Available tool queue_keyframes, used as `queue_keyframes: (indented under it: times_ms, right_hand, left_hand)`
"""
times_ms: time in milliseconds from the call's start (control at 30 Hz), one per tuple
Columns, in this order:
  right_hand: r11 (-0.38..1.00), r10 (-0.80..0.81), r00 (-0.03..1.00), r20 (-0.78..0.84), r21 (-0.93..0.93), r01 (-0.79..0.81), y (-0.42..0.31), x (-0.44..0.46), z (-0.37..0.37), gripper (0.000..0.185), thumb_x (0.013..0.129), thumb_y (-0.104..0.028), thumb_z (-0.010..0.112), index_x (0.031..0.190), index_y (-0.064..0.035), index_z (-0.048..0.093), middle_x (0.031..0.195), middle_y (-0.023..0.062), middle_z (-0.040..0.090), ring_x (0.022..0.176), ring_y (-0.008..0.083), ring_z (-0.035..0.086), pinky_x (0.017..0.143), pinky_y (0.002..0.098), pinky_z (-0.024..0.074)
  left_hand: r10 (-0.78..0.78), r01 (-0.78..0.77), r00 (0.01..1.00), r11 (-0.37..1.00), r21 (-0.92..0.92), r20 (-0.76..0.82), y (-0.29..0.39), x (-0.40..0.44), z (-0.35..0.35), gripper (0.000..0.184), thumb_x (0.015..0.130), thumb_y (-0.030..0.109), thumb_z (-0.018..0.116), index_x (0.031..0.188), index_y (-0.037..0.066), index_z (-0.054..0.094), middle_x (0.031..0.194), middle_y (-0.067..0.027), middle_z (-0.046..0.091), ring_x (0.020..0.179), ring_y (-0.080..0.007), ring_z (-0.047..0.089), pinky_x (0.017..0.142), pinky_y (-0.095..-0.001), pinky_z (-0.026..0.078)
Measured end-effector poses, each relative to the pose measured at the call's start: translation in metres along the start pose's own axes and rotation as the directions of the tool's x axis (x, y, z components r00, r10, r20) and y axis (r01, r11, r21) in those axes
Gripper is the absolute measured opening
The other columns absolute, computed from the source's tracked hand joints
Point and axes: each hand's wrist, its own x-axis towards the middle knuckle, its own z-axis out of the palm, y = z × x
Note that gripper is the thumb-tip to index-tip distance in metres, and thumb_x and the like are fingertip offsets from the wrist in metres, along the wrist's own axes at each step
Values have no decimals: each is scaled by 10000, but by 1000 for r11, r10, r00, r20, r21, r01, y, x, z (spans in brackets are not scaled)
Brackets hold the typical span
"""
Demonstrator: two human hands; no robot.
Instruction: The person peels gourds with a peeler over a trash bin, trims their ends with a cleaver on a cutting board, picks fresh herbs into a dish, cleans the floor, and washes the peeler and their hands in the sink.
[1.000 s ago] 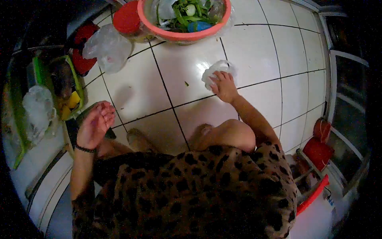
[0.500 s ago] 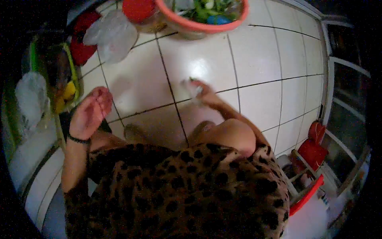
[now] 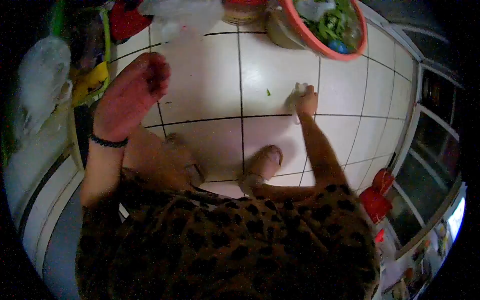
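Low over the tiled floor (image 3: 272, 62), my right hand (image 3: 308, 103) is closed around a crumpled white piece that looks like tissue (image 3: 301, 90). The tissue seems to press against a tile, though its lower side is hidden. A small green leaf scrap (image 3: 268, 92) lies on the tile left of that hand. My left hand (image 3: 131, 100), with a dark bracelet on the wrist, is raised on the left. Its fingers curl in toward the palm, and nothing shows in them.
A coral-rimmed basin (image 3: 306, 36) with green leaves and plastic stands at the upper right. Plastic bags (image 3: 182, 17) lie at the top, and another bag (image 3: 42, 82) is at the left. A red item (image 3: 376, 197) sits by the glazed frame at right.
My right hand has moved to the right across the floor with the white tissue. The left hand has risen. The view has shifted, and the leaf scrap now lies bare on the tile.
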Motion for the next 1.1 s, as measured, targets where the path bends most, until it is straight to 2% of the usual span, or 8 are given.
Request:
queue_keyframes:
  times_ms: [200, 467, 667, 733, 833, 1000, 1067, 1100]
  right_hand:
    - [985, -53, 998, -23, 164, 56, -109, -77, 59, 611, 685, -387, 680, 1119, -36, 432, 1006, 263, 454, 837, 398, 549, 678, 492, 499]
    - [885, -387, 920, -59, 255, 389, -210, -114, 86, 398, 786, -370, 599, 1040, -70, 543, 1044, 270, 470, 928, 420, 508, 705, 525, 470]
    - [696, -718, 694, 57, 58, 715, -263, -150, 140, 260, 837, -259, 545, 1037, -95, 569, 1165, 213, 432, 1002, 382, 486, 805, 444, 453]
    - [589, -796, 485, 361, 278, 759, -258, -161, 134, 223, 817, -166, 550, 1032, -105, 563, 1159, 192, 448, 1022, 372, 474, 824, 413, 456]
    - [442, -891, 353, 287, 362, 821, -223, -149, 139, 279, 779, -73, 543, 1055, -107, 559, 1124, 170, 480, 1025, 352, 480, 834, 387, 462]
    - [534, -844, 536, 23, -41, 844, -104, -82, 118, 341, 730, -61, 562, 1070, -77, 563, 1033, 116, 554, 998, 285, 505, 801, 382, 465]
    - [935, -349, 871, 345, 71, 347, -73, -40, 54, 293, 721, -177, 576, 982, -45, 596, 924, 100, 640, 815, 293, 600, 666, 369, 495]
    - [948, -167, 983, 78, 287, 139, -52, -33, 29, 252, 709, -191, 613, 906, -34, 602, 783, 57, 644, 634, 251, 586, 584, 353, 484]
  left_hand:
    - [67, -49, 989, 990, -132, 129, 6, 0, -14, 297, 937, 226, 428, 1135, 18, 504, 1027, -84, 583, 939, -183, 560, 847, -298, 453]
    - [201, -184, 978, 959, -216, 62, 28, -16, -28, 288, 913, 224, 456, 1107, 17, 508, 1012, -103, 581, 885, -191, 553, 835, -305, 445]
    - [251, -239, 968, 947, -215, 29, 35, -36, -40, 318, 910, 219, 457, 1144, 6, 492, 1076, -124, 551, 944, -209, 522, 862, -324, 416]
    - [247, -226, 967, 947, -229, 65, 36, -39, -41, 319, 912, 211, 451, 1152, 4, 488, 1095, -126, 540, 961, -210, 512, 867, -325, 410]
    - [251, -224, 964, 945, -241, 87, 35, -39, -46, 316, 914, 198, 445, 1158, 1, 485, 1114, -129, 530, 977, -212, 502, 868, -323, 406]
    - [223, -195, 973, 940, -281, 68, 33, -27, -27, 306, 911, 193, 455, 1145, -1, 491, 1092, -132, 544, 967, -212, 511, 859, -316, 409]
    - [249, -221, 966, 935, -277, 70, 31, -25, -15, 296, 912, 202, 466, 1129, 4, 498, 1055, -123, 556, 950, -208, 520, 836, -319, 421]
    - [255, -224, 963, 935, -276, 83, 30, -27, -19, 296, 912, 202, 466, 1129, 4, 498, 1055, -123, 556, 950, -208, 520, 836, -319, 421]
